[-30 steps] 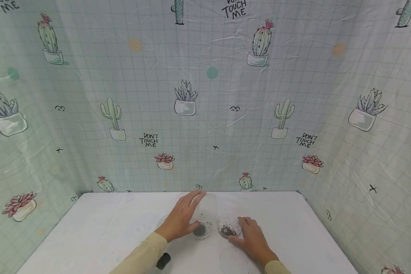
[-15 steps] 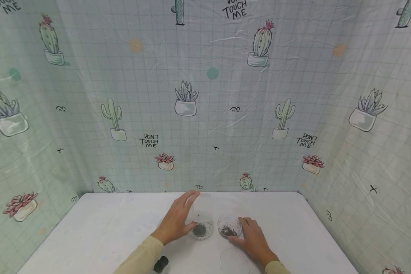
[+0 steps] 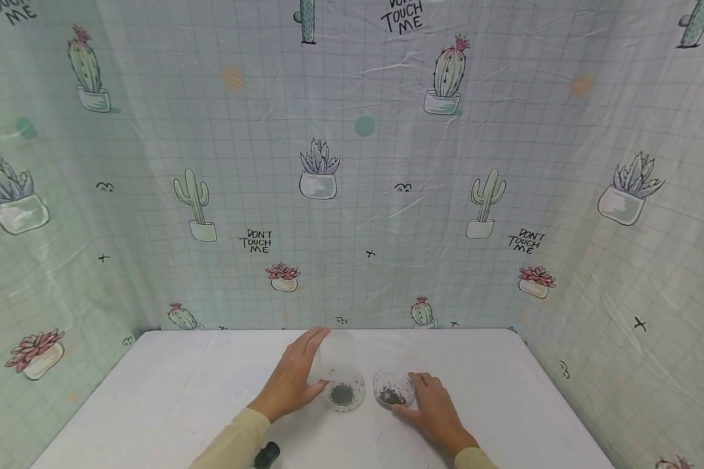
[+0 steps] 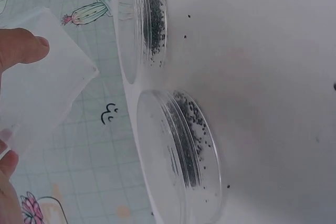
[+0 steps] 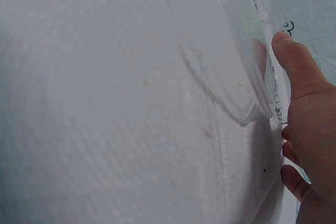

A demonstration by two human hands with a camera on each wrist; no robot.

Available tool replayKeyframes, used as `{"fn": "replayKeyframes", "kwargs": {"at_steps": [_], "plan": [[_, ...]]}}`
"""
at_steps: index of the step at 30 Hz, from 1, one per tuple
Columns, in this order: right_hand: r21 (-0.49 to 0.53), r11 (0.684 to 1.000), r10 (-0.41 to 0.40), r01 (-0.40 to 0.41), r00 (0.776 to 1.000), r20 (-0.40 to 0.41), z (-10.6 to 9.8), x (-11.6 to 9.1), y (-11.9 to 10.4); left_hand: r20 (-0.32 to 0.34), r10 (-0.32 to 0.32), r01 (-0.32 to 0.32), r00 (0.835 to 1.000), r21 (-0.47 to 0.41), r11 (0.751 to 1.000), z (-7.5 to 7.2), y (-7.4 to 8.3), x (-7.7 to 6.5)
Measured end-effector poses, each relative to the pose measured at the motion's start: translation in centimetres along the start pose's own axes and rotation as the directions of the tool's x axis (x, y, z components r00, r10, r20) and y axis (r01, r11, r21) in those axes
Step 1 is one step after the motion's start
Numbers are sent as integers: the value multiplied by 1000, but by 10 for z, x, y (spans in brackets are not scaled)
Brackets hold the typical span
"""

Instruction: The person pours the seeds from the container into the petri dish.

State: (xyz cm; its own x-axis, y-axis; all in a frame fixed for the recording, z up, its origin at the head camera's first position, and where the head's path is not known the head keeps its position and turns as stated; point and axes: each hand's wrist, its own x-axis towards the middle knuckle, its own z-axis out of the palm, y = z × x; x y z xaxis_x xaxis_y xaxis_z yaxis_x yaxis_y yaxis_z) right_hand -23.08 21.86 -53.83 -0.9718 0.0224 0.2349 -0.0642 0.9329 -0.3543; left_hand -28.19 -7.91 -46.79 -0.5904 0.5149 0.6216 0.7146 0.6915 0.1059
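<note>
My left hand (image 3: 293, 379) holds a translucent, square-cornered plastic piece (image 4: 58, 82) by its edge, thumb on one side and fingers on the other. It stands upright beside and behind the left clear round dish (image 3: 343, 410), and its exact kind does not show. Dark granules lie in this dish, heaped in the middle. A second clear round dish (image 3: 394, 376), with scattered dark granules, stands to its right. My right hand (image 3: 437, 413) curls round the right side of that dish, thumb at the near rim and fingers at the far side.
A clear round lid or dish (image 3: 402, 448) lies at the table's near side, close to my right wrist. Several stray dark granules dot the white table (image 3: 164, 391). A patterned curtain (image 3: 340, 215) rises behind the table and along both sides.
My left hand has moved left with the translucent piece, so more of the left dish shows. The right hand and its dish have stayed in place.
</note>
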Motion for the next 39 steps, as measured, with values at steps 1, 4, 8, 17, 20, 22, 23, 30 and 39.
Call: {"fn": "replayKeyframes", "kwargs": {"at_steps": [1,4,8,17,20,22,23,30,39], "plan": [[0,1000,0,0,1000,1,0,0,0,1,-3,3,1000,-4,1000,-1,-1,-1],[-1,1000,4,-4,1000,5,0,0,0,-8,-9,9,1000,-8,1000,-3,-3,-2],[1,1000,8,-8,1000,6,0,0,-1,-37,-3,3,999,-17,1000,-5,-6,-4],[10,1000,13,-13,1000,10,-3,-2,-4,-21,-24,24,999,-19,1000,-10,-14,-11],[10,1000,8,-8,1000,3,-4,-2,-4,-25,-30,30,999,-28,999,-11,-16,-13],[13,1000,7,-7,1000,0,-4,-2,-3,-31,-34,33,999,-35,999,-11,-18,-15],[13,1000,6,-6,1000,1,-4,-2,-3,-35,-34,32,999,-39,999,-12,-18,-15],[9,1000,8,-9,1000,10,-2,-1,-2,-16,-81,80,997,-45,996,-16,-24,-21],[-1,1000,13,-13,1000,18,0,0,0,-49,-82,80,995,-43,996,-20,-30,-26]]}}
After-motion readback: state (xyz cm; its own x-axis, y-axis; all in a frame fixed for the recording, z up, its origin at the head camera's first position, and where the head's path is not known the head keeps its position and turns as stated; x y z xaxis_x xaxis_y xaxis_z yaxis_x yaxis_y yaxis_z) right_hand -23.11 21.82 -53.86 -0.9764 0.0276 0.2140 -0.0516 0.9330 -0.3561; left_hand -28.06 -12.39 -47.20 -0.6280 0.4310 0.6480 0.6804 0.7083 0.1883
